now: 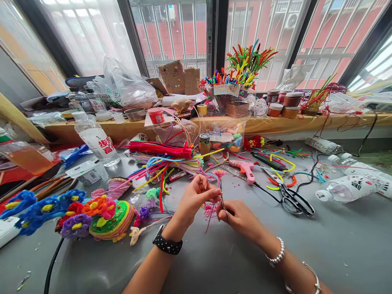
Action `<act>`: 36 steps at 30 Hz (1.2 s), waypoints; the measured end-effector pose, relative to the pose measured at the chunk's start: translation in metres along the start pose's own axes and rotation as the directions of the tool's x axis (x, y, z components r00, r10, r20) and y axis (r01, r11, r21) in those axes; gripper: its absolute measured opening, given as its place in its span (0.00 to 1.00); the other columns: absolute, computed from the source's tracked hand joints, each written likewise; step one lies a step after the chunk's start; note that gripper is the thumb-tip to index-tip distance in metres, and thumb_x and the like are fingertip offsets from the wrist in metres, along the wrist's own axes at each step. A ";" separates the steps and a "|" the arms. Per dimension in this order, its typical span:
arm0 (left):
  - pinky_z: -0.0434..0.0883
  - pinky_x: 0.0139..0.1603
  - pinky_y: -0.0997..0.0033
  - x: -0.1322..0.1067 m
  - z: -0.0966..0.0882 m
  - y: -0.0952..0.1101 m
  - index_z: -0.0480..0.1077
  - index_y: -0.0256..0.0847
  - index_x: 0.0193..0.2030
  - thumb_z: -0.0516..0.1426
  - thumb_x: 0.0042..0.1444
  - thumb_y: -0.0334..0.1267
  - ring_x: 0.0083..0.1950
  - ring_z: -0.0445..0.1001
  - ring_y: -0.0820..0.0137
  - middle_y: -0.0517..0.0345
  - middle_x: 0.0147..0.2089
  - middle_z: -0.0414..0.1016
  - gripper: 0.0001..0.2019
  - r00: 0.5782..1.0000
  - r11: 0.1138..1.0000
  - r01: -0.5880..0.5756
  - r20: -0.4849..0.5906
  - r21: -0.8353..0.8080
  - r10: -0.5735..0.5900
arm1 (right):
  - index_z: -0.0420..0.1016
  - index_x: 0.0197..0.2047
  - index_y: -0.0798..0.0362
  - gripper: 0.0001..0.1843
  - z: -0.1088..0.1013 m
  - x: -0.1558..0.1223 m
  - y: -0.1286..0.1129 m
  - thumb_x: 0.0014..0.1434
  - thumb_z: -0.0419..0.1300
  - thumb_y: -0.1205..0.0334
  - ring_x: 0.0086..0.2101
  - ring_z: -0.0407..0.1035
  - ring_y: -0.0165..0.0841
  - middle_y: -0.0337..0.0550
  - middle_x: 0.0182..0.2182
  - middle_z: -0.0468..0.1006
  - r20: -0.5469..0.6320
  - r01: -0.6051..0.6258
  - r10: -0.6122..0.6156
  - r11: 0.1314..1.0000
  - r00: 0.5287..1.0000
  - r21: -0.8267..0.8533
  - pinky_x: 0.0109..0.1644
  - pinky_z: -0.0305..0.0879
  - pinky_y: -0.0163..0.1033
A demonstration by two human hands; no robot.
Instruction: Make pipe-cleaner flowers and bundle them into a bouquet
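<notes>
My left hand (200,194), with a black dotted watch strap at the wrist, pinches a thin dark-pink pipe cleaner (209,222) whose tail hangs below the fingertips. Closed around small metal scissors (225,208) is my right hand (240,218), and their narrow blades point up beside the left fingertips. A fuzzy pink piece (219,173) shows just above the blades; whether it joins the stem I cannot tell. Pink fluff clippings (210,210) lie on the grey table beneath both hands.
Pipe-cleaner flowers (76,224) lie at left, and a bundle of red pipe cleaners (162,150) behind my hands. A pink glue gun (245,169) and large scissors (290,198) rest to the right. Plastic bottles (349,188) lie farther right; a cluttered wooden ledge (128,130) runs behind.
</notes>
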State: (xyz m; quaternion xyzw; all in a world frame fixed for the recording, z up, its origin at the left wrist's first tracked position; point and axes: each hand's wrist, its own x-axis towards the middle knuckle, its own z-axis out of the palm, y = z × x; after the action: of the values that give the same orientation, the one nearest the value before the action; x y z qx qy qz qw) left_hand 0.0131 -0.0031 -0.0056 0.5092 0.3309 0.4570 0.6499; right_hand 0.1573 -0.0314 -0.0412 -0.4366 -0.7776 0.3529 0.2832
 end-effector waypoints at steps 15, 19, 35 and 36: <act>0.61 0.22 0.81 0.001 0.000 0.001 0.50 0.40 0.24 0.60 0.41 0.35 0.21 0.68 0.78 0.65 0.22 0.69 0.18 0.999 0.999 0.040 0.019 0.002 -0.040 | 0.65 0.17 0.55 0.30 0.000 0.002 -0.002 0.53 0.41 0.41 0.19 0.59 0.25 0.35 0.15 0.65 -0.072 0.013 -0.014 1.000 0.997 -0.025 0.23 0.51 0.29; 0.60 0.20 0.81 0.001 0.000 0.002 0.49 0.40 0.23 0.61 0.39 0.36 0.21 0.68 0.78 0.65 0.21 0.68 0.19 0.998 0.998 0.063 0.007 -0.006 -0.063 | 0.64 0.15 0.55 0.29 0.000 0.002 -0.001 0.53 0.43 0.42 0.19 0.59 0.25 0.36 0.14 0.65 -0.101 -0.004 0.002 1.000 0.995 -0.025 0.24 0.53 0.29; 0.61 0.23 0.80 0.000 0.000 0.003 0.49 0.40 0.24 0.60 0.41 0.33 0.21 0.67 0.79 0.65 0.23 0.69 0.18 0.998 0.998 0.057 -0.004 -0.036 -0.057 | 0.66 0.19 0.56 0.28 0.002 0.003 0.003 0.54 0.42 0.43 0.18 0.56 0.24 0.35 0.15 0.64 -0.021 -0.010 0.010 1.000 1.000 0.017 0.23 0.50 0.29; 0.60 0.22 0.80 0.000 0.000 0.003 0.49 0.40 0.24 0.60 0.41 0.33 0.21 0.67 0.79 0.65 0.23 0.69 0.18 0.998 0.998 0.055 -0.001 -0.032 -0.055 | 0.65 0.19 0.56 0.28 0.002 0.003 0.003 0.54 0.42 0.43 0.18 0.56 0.24 0.35 0.15 0.64 -0.021 -0.001 0.001 1.000 1.000 0.018 0.23 0.50 0.29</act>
State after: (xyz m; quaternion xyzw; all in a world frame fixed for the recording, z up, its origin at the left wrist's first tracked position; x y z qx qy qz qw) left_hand 0.0121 -0.0027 -0.0026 0.4889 0.3380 0.4447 0.6701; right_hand 0.1558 -0.0282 -0.0445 -0.4382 -0.7710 0.3555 0.2951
